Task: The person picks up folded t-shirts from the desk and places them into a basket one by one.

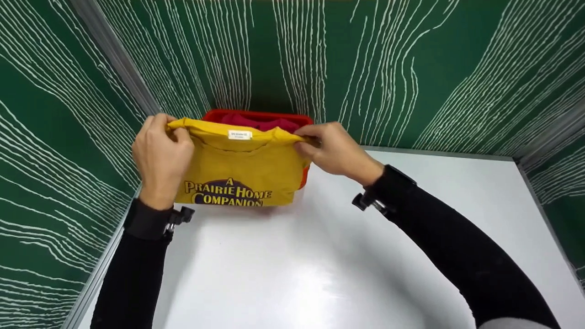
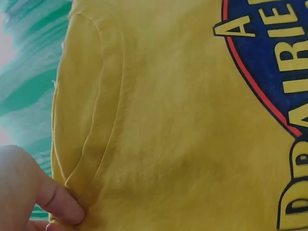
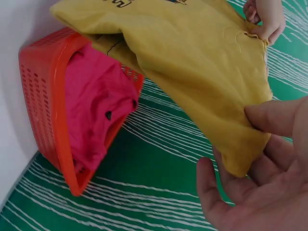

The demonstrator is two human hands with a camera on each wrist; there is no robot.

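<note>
A yellow T-shirt with dark lettering and a white neck label hangs between both hands, its printed front facing me. My left hand pinches it by the top left, beside the neckband; the left wrist view shows the thumb pressed on the cloth near the collar seam. At the other top corner my right hand pinches the fabric between thumb and fingers, the little finger free in the right wrist view. Behind the shirt stands a red plastic basket, with a pink garment inside. The shirt hides most of the basket in the head view.
The basket is on a white table, close to the back wall. Green panels with white wavy lines rise at the back and both sides. A grey metal post marks the back left corner.
</note>
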